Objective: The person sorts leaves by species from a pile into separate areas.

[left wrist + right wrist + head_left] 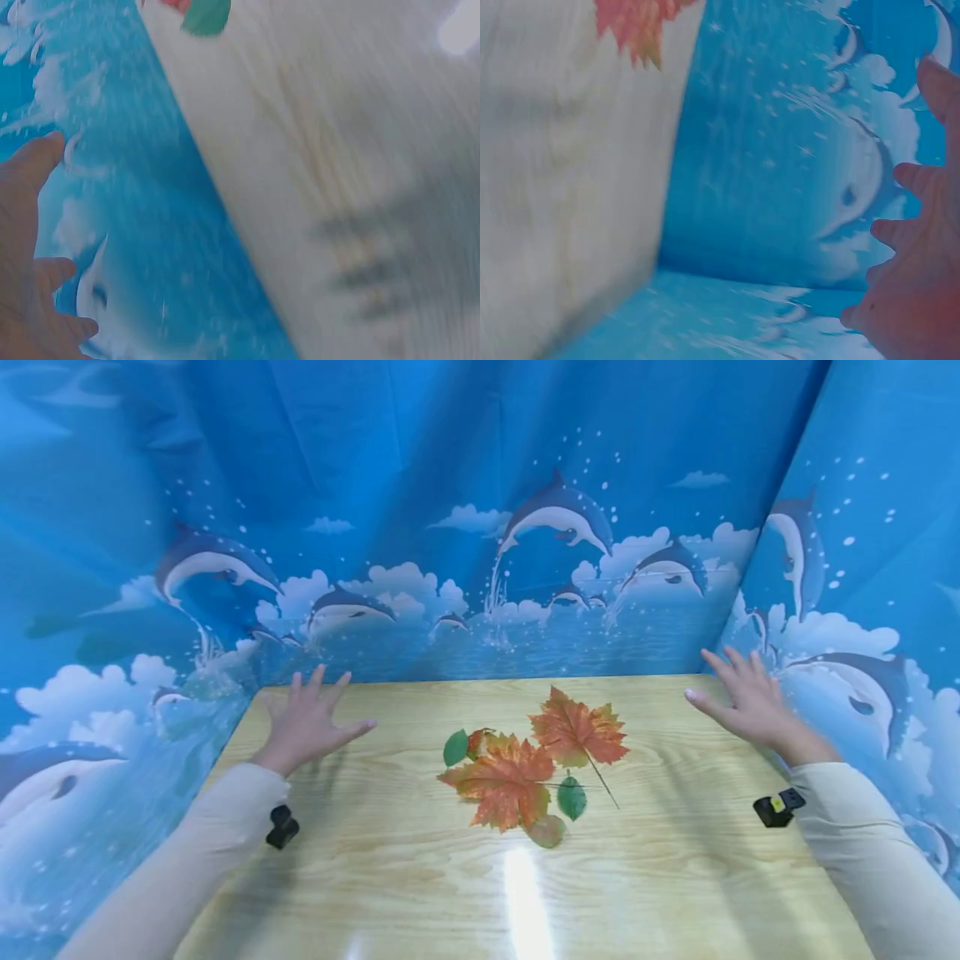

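Observation:
Two orange-red maple leaves lie at the middle of the wooden table: a larger one (pixel 506 783) in front and another (pixel 576 727) behind it to the right, its thin stem pointing toward me. Around them are a small green leaf (pixel 455 748) on the left, a second green leaf (pixel 572 797) on the right and a rounded brownish-green leaf (pixel 546 832) partly under the larger maple leaf. My left hand (pixel 306 725) is held over the table's left side, fingers spread, holding nothing. On the right side, my right hand (pixel 746 702) is likewise spread and holds nothing.
A blue curtain (pixel 420 468) printed with dolphins and clouds surrounds the table (pixel 405 877) at the back and both sides. Each sleeve carries a small black device (pixel 282 827) near the wrist. Light glares off the front of the tabletop.

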A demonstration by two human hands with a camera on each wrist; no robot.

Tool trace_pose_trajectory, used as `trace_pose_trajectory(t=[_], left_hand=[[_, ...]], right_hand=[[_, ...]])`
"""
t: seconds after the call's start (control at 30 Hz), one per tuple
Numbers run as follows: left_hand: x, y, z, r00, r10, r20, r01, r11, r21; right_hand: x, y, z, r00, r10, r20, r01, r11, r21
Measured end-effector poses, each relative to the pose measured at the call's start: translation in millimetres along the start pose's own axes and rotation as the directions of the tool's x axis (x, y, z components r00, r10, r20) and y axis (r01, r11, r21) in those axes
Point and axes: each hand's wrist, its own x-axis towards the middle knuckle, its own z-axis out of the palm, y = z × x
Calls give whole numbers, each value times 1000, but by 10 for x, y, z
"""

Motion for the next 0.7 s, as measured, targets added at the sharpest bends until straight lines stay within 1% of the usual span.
trace_pose_trajectory(t=[0.07,0.17,0.27,0.37,0.4,0.57,0.7], left_hand=[[28,124,131,1000,16,-1,-16,999,-39],[58,322,330,999,41,-7,-42,993,-108],[73,522,523,998,67,-22,-70,982,-175],[65,740,700,996,86,-32,-91,968,-232],[61,814,755,995,92,-35,-97,965,-243],[45,1158,1001,993,98,-61,-111,955,-274],[43,1408,1152,989,110,-95,-135,941,-312]], right_hand=[[8,17,118,999,17,29,-18,999,35],[14,28,301,998,18,65,-22,997,73],[11,42,504,996,1,84,-13,990,143],[-4,29,700,995,-3,102,-19,975,221],[-8,22,768,994,-6,105,-21,967,253],[-8,-46,1061,994,-1,113,-37,943,331],[13,-76,1272,992,23,122,-69,917,392]])
